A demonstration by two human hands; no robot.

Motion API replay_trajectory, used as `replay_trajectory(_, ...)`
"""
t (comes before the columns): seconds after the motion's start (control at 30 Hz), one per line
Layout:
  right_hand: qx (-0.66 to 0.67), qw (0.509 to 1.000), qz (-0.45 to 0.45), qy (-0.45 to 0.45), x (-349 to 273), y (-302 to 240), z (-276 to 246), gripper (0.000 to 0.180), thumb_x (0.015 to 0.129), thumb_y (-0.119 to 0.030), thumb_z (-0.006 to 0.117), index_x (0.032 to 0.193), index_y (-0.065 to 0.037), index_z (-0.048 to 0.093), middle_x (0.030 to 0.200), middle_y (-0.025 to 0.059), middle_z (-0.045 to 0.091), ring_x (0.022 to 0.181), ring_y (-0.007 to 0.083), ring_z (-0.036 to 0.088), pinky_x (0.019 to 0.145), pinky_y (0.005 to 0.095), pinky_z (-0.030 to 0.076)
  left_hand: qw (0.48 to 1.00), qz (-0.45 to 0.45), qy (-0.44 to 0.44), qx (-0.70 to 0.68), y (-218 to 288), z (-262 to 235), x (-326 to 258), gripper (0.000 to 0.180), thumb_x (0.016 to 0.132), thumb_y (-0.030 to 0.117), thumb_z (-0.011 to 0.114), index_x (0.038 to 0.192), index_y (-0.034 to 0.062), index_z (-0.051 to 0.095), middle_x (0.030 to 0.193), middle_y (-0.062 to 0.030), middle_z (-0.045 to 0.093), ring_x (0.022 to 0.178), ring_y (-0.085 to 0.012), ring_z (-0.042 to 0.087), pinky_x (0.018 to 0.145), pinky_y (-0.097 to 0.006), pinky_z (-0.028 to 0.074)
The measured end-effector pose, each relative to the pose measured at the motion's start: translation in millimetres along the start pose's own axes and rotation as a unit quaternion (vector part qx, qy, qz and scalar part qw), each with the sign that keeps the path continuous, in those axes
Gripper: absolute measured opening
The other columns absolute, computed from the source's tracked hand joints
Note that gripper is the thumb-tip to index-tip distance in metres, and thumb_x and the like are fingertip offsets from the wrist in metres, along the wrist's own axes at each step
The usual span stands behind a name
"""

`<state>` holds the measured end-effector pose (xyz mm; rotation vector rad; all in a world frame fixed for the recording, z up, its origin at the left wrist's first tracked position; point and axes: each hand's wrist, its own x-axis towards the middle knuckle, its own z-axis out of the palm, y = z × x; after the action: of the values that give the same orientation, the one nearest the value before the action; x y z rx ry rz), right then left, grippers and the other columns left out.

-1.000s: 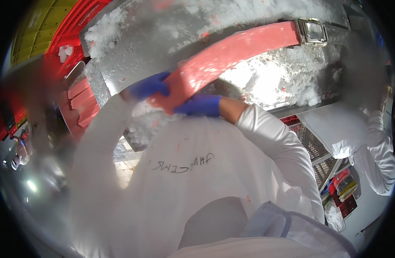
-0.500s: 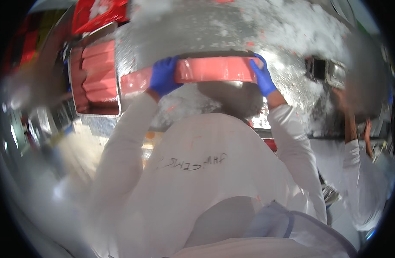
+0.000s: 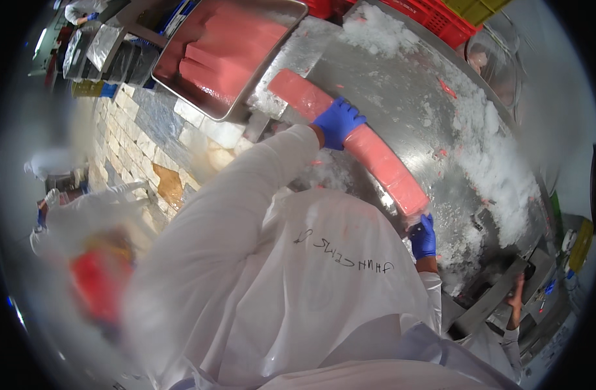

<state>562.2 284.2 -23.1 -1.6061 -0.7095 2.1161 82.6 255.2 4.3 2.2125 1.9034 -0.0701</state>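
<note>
A long, soft-looking pink log [image 3: 385, 166] lies at a slant across the steel table, running from far left to near right. My left hand [image 3: 338, 123], in a blue glove, is wrapped over its upper middle. At the near right end, my right hand [image 3: 423, 235], also blue-gloved, is closed around the tip, where something clear and crumpled shows, perhaps film. To the left, a steel tray [image 3: 189, 99] holds several similar pink logs [image 3: 236, 45] lying side by side.
Crushed ice [image 3: 499, 162] with pink scraps covers the table's right side. A red crate [image 3: 434, 23] stands beyond the far edge. At the lower right, another person's bare hand [image 3: 517, 292] is beside a metal box [image 3: 486, 299]. Tiled floor [image 3: 135, 130] shows left.
The view has turned, so the log now runs diagonally and the tray appears larger. My right hand's grip has changed from spread fingers on the log's end to closed around it.
</note>
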Motion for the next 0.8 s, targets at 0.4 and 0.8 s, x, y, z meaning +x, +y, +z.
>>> replay_trajectory(0.4,-0.052,0.953,0.057,-0.292,8.6,-50.0,241.1,0.051,0.078,-0.007,0.069,0.128,0.000,0.063,0.108,0.0058,0.065,0.088,0.0147,0.067,0.070,0.0292,0.055,0.927,0.002,0.342,-0.156,78.6,7.9,-50.7,0.060,0.087,0.024,0.072,0.145,0.0117,0.060,0.148,-0.0139,0.059,0.151,-0.0392,0.040,0.125,-0.065,0.024)
replay_trajectory(0.8,-0.297,0.892,-0.251,-0.230,-129.9,-116.0,237.4,0.056,0.063,-0.010,0.070,0.117,-0.004,0.062,0.107,-0.0003,0.055,0.104,0.0120,0.052,0.092,0.0276,0.044,0.880,-0.473,0.021,0.047,-190.0,-30.8,-116.0,0.045,0.090,0.028,0.066,0.132,0.0407,0.073,0.163,-0.0023,0.047,0.158,-0.0474,0.025,0.121,-0.079,0.012)
